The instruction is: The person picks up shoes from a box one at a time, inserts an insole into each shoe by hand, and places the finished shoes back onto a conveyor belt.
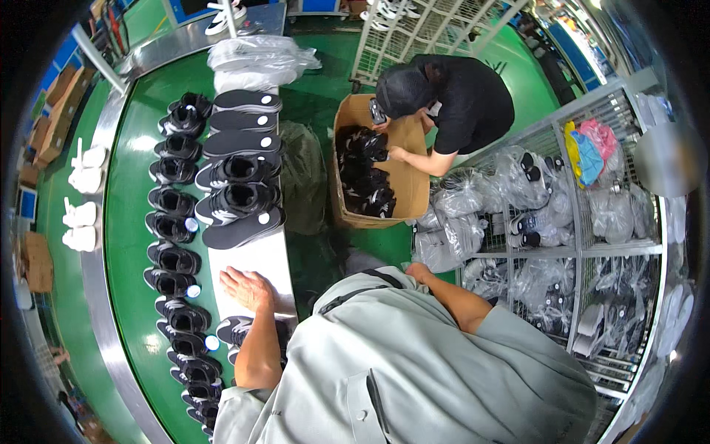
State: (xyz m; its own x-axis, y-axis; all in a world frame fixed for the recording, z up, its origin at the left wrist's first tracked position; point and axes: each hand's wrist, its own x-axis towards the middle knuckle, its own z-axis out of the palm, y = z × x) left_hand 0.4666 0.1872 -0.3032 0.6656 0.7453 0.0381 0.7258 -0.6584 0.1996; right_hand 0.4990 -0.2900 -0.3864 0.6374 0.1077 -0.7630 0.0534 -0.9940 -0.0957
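My left hand (250,288) is over a bare white stretch of the narrow bench (244,259), palm down with its fingers spread and nothing in them. Just beyond it lies a black shoe sole (244,229) with a round white sticker. Two black-and-white sneakers (238,200) sit past that sole, followed by several more flat black soles (240,144). Close to my left wrist another black sneaker (235,329) is partly hidden by my forearm. My right hand (419,271) is low beside my waist, near the shelving; its fingers are mostly hidden.
Black sneakers line the green conveyor (133,281) on the left. Ahead, a person in black (473,103) leans over a cardboard box (414,177) of black shoes. At right, a metal rack (577,251) holds bagged shoes. Clear plastic bags (259,59) lie at the bench's far end.
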